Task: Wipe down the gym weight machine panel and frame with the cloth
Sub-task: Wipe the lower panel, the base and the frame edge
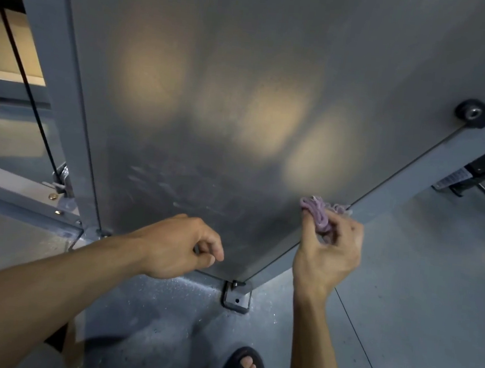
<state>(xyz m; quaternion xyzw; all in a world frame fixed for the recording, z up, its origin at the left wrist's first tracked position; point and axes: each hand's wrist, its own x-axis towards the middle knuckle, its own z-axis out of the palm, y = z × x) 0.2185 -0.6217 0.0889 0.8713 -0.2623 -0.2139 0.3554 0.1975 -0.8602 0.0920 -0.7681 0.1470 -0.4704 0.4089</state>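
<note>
The right hand grips the bunched lilac cloth at the right edge of the frosted grey translucent panel, lower right of the frame. The unwiped panel stretches leftward and up. The left hand, fingers loosely curled and holding nothing, hovers lower centre.

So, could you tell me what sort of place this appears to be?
Probably a gym floor: a grey machine panel bolted into a steel frame, a black cable alongside, and a base plate fixed to the speckled floor.
</note>
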